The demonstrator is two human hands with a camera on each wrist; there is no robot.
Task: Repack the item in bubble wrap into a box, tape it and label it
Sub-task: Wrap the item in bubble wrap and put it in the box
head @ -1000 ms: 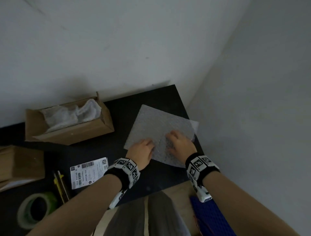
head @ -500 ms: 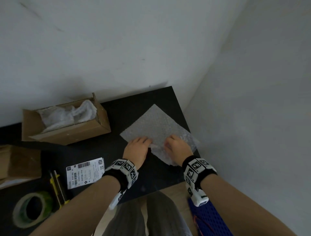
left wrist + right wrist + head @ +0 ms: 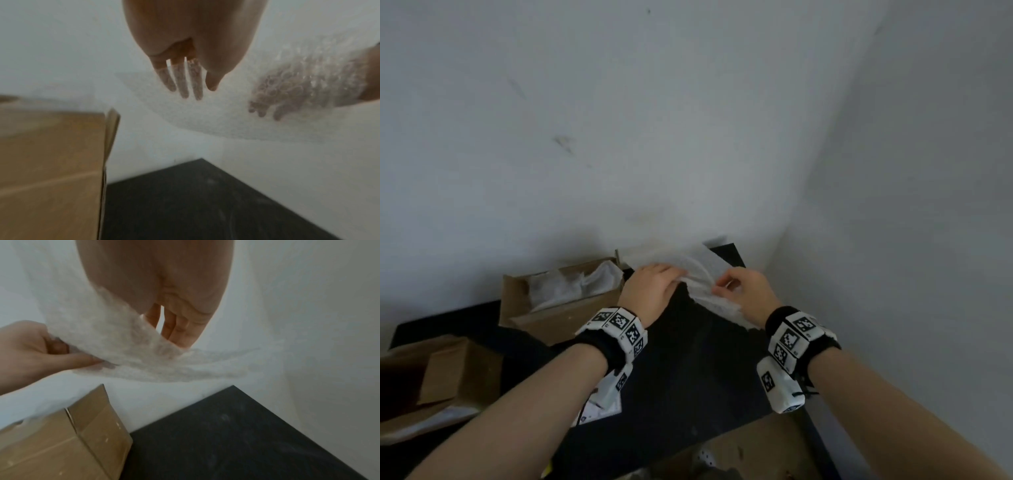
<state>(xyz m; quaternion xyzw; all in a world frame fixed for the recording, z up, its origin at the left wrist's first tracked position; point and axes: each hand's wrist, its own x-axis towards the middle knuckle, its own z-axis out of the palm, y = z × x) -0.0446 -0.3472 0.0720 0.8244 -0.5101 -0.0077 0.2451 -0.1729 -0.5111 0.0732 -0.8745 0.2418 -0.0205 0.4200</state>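
A sheet of bubble wrap [image 3: 709, 284] is held above the far right corner of the black bench [image 3: 702, 370], pinched between the left hand [image 3: 650, 291] and the right hand [image 3: 746, 294], fingers clamped on its edges. An open cardboard box [image 3: 561, 308], holding a pale wrapped bundle [image 3: 571, 284], stands just left. By these views, packing is judged unfinished; taping and labelling remain.
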